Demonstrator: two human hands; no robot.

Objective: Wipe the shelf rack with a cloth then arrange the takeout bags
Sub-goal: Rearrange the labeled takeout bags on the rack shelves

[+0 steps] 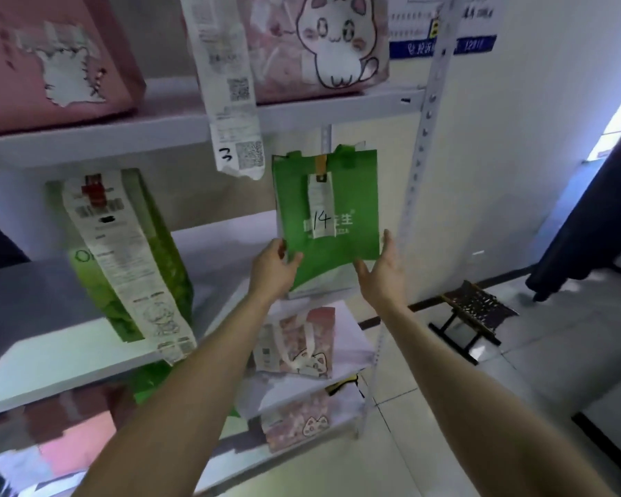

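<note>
Grey shelf rack (51, 310): pink cat bag (302, 48) on top tier, green leafy bag (165, 260) below.

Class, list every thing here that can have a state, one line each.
green bag marked 14, upright, held between both hands
left hand, grips the bag's lower left corner
right hand, fingers straight against the bag's right edge
light green bag, upright on the shelf
folding stool, unfolded, standing

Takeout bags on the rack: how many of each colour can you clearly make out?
Green bags: 2, one marked 14, one at left.
Pink bags: 4, two on the top shelf, at and, two lower down.
Total: 6. Blurred shapes at bottom left are not counted.
</note>
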